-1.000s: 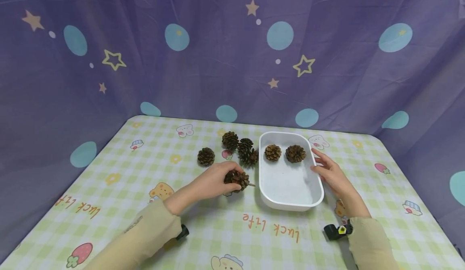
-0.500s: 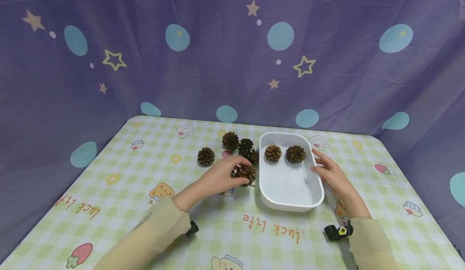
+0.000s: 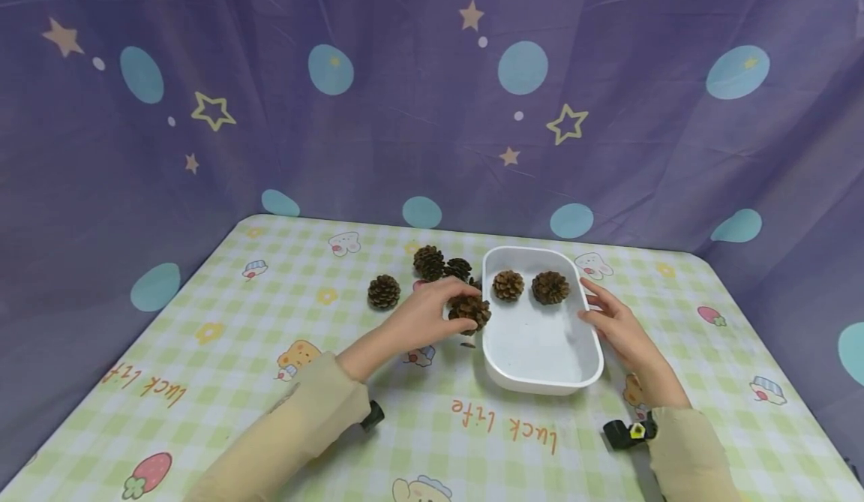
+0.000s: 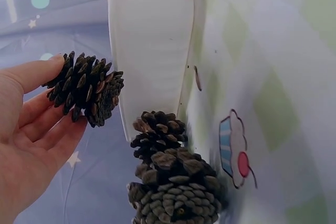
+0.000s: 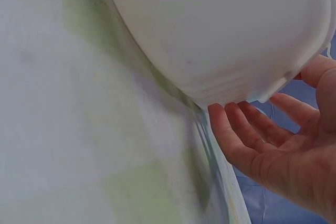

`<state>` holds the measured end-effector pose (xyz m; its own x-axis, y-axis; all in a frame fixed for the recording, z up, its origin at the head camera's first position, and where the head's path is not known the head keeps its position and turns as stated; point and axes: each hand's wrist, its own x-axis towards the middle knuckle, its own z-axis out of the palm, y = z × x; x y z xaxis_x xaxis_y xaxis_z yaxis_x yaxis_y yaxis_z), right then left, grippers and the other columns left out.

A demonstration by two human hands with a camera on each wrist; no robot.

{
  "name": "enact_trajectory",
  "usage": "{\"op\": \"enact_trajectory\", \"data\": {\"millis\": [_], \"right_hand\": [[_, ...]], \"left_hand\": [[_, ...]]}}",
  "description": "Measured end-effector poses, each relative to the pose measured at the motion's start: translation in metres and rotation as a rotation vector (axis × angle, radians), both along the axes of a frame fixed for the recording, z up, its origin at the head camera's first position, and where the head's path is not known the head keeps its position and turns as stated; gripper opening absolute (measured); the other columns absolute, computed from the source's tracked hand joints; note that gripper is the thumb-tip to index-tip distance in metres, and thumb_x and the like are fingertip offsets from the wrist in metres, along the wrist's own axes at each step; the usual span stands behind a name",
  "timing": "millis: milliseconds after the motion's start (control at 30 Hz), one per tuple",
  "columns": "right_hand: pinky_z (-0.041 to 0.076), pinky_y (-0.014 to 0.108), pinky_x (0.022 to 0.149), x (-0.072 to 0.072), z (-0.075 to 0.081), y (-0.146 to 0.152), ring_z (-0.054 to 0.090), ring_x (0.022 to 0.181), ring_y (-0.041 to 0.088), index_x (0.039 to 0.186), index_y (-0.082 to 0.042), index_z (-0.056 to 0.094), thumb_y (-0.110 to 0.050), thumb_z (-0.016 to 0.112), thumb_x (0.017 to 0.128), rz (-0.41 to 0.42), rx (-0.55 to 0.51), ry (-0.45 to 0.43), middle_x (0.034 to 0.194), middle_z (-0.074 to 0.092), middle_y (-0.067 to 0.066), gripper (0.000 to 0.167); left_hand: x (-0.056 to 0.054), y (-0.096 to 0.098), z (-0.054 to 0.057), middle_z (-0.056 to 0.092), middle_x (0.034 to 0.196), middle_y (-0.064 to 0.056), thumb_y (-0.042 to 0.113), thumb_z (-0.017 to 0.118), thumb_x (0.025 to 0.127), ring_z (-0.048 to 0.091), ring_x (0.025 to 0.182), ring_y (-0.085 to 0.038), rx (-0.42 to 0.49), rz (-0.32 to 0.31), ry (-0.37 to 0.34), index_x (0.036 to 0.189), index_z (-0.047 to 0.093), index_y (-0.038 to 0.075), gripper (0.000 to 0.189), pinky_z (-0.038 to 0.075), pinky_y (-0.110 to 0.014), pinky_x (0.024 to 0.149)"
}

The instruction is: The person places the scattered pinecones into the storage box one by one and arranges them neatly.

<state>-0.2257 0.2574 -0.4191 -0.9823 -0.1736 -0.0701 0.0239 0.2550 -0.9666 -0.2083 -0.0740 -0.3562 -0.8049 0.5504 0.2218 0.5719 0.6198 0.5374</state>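
Nearer the tub [image 3: 540, 386], a pinecone [image 3: 472, 311] has moved rightward, pinched in my left hand [image 3: 427, 312]; my right hand [image 3: 619, 328] rests loosely extended fingers against the tub's right side.

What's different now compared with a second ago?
The left grip has moved right and slightly farther from the person, carrying its pine cone toward the white tub's left rim. Nothing was newly picked up or let go. The right grip stays at the tub's right side; the tub and the two cones inside haven't visibly moved.
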Motion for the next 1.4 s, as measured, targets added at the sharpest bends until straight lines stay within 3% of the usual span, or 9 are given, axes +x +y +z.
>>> {"op": "enact_trajectory", "data": {"millis": [300,533,800,1400], "right_hand": [[0.053,0.029,0.073,0.000,0.000,0.000,0.055,0.094,0.004,0.147,-0.013,0.016,-0.011,0.049,0.092,0.002,-0.004,0.006,0.137,0.031,0.024,0.064],[0.053,0.029,0.073,0.000,-0.001,0.000,0.055,0.095,0.005,0.147,-0.013,0.016,-0.012,0.050,0.092,0.000,0.000,0.011,0.137,0.031,0.024,0.065],[0.053,0.028,0.073,0.000,-0.002,0.001,0.055,0.095,0.005,0.147,-0.013,0.017,-0.012,0.051,0.092,-0.004,-0.006,0.007,0.137,0.032,0.024,0.065],[0.054,0.029,0.071,0.000,-0.001,0.000,0.055,0.093,0.004,0.147,-0.014,0.016,-0.012,0.050,0.092,0.004,-0.007,0.008,0.137,0.031,0.024,0.065]], "left_hand": [[-0.006,0.012,0.007,0.057,0.119,0.004,0.037,0.067,0.081,0.055,0.108,-0.015,0.002,0.016,0.022,0.123,0.056,0.021,0.046,0.047,-0.038,0.090],[-0.011,0.024,0.010,0.055,0.122,0.002,0.033,0.066,0.082,0.052,0.112,-0.017,0.052,-0.033,-0.011,0.124,0.055,0.018,0.046,0.045,-0.033,0.094],[-0.018,0.042,0.006,0.053,0.127,0.000,0.033,0.067,0.082,0.050,0.116,-0.018,0.020,-0.032,-0.013,0.125,0.054,0.018,0.047,0.043,-0.033,0.097],[-0.025,0.074,-0.003,0.057,0.119,0.001,0.029,0.068,0.082,0.054,0.108,-0.012,-0.032,-0.112,0.024,0.124,0.055,0.015,0.046,0.043,-0.022,0.093]]}}
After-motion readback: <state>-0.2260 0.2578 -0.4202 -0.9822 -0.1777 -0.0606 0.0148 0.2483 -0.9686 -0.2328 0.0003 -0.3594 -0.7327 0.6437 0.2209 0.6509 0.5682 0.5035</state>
